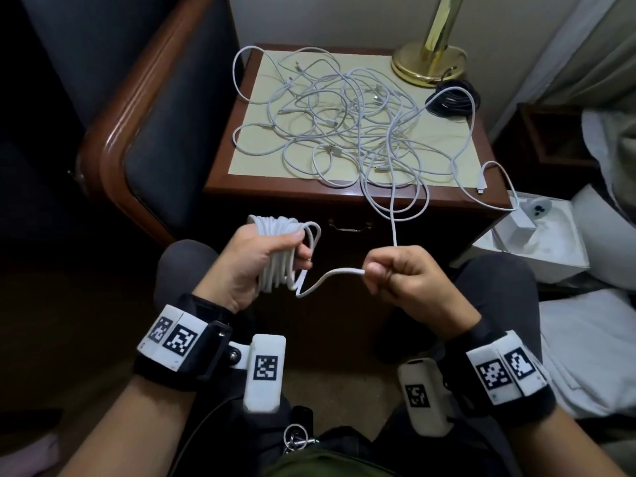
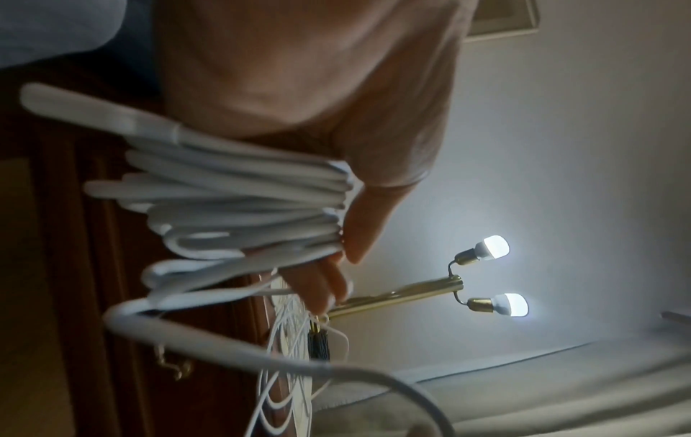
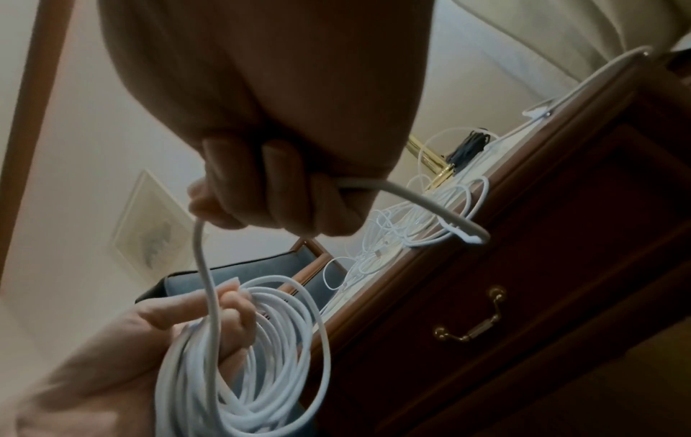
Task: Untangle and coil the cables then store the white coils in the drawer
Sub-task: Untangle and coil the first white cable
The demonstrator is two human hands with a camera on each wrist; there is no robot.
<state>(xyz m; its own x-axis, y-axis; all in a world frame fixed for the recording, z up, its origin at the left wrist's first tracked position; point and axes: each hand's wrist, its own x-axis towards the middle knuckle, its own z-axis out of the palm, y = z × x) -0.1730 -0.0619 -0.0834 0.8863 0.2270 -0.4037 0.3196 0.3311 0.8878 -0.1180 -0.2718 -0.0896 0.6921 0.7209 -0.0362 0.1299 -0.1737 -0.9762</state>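
Observation:
My left hand (image 1: 261, 256) grips a white coil (image 1: 280, 256) of several loops wound round its fingers; the same white coil (image 2: 239, 195) fills the left wrist view and the white coil (image 3: 254, 363) shows low in the right wrist view. My right hand (image 1: 402, 273) is fisted round the loose white cable (image 1: 330, 275) that runs from the coil, through the fist, and up to the tangle of white cables (image 1: 347, 122) on the nightstand (image 1: 285, 192). The drawer handle (image 1: 349, 226) is brass; the drawer looks closed.
A brass lamp base (image 1: 428, 62) and a black cable coil (image 1: 452, 98) stand at the nightstand's back right. A dark padded chair (image 1: 148, 108) is at the left. A white open box (image 1: 537, 242) with a charger sits right of the nightstand. Bedding lies further right.

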